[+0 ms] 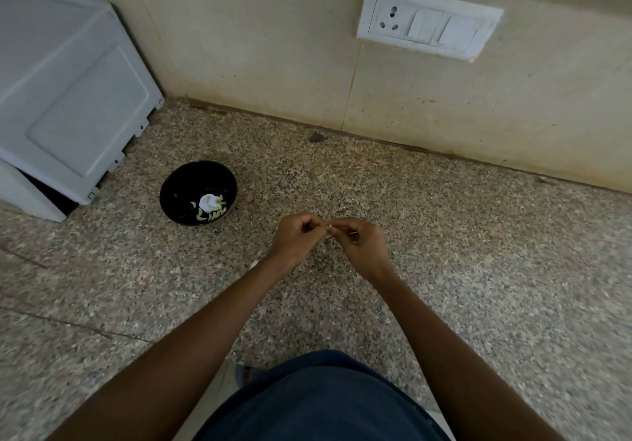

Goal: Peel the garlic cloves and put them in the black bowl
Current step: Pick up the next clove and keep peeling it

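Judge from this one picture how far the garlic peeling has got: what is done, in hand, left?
Done: several pale peeled cloves already lie in the round black bowl on the speckled granite counter. In hand: the left hand and right hand pinch one small clove between the fingertips. Left: that clove still has to go into the bowl; no unpeeled cloves show on the counter.

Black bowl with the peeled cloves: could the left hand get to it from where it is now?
Probably yes. The round black bowl sits open-topped on the speckled stone counter, to the left of the left hand, with bare counter between. That hand is pinching something small.
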